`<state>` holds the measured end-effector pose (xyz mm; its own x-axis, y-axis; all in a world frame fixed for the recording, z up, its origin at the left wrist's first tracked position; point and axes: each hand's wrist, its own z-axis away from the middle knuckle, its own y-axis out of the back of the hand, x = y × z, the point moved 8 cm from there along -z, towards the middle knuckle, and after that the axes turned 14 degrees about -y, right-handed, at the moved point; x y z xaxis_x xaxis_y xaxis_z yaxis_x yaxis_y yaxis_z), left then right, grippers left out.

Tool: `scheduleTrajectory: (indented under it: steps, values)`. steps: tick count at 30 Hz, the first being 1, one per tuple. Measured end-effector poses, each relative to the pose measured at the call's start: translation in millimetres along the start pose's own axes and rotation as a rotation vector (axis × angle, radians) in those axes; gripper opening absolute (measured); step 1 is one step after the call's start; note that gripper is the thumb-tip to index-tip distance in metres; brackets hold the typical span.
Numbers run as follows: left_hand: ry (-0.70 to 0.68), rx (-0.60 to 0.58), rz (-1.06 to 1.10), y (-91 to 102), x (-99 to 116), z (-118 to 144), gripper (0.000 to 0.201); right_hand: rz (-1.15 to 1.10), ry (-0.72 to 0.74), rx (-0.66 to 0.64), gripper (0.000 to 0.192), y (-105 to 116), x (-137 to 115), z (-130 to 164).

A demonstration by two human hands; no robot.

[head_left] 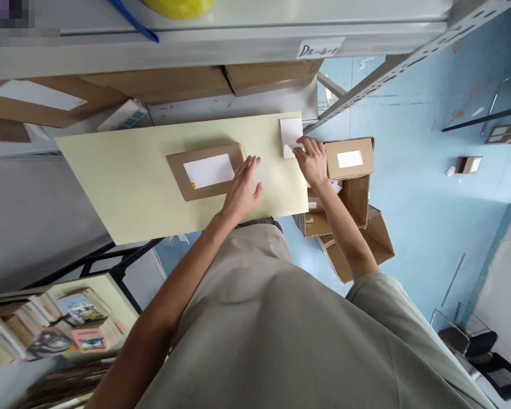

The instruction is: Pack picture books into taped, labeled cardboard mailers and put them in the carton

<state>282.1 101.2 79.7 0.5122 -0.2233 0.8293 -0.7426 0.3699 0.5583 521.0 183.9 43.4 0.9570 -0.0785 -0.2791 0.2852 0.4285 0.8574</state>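
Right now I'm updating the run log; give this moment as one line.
left hand: at right end of brown parcel | right hand: at white paper | cream board: under parcel and paper

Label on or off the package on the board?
On: the white label shows on top of the package, by the left hand.

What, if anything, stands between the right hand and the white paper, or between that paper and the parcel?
Nothing visible separates the right hand from the white paper; the hand is at its edge. Toward the parcel, the left hand is partly in the way, at the parcel's end.
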Motion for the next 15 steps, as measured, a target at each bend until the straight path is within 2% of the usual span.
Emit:
scheduleTrajectory:
  steps: [4,9,12,15]
  values:
    - [-0.044,-0.203,-0.019,-53.7,-7,-36,0.089,0.017,-0.028,-0.064,0.055,-8,9,43]
    - [-0.023,-0.423,-0.05,-118.2,-40,-80,0.101,0.041,-0.055,-0.096,0.056,-23,20,84]
    - [0.031,-0.502,-0.057,-138.8,-61,-92,0.107,0.063,-0.078,-0.118,0.058,-31,24,92]
    - [0.067,-0.534,-0.074,-148.7,-74,-96,0.109,0.058,-0.099,-0.122,0.058,-36,24,92]
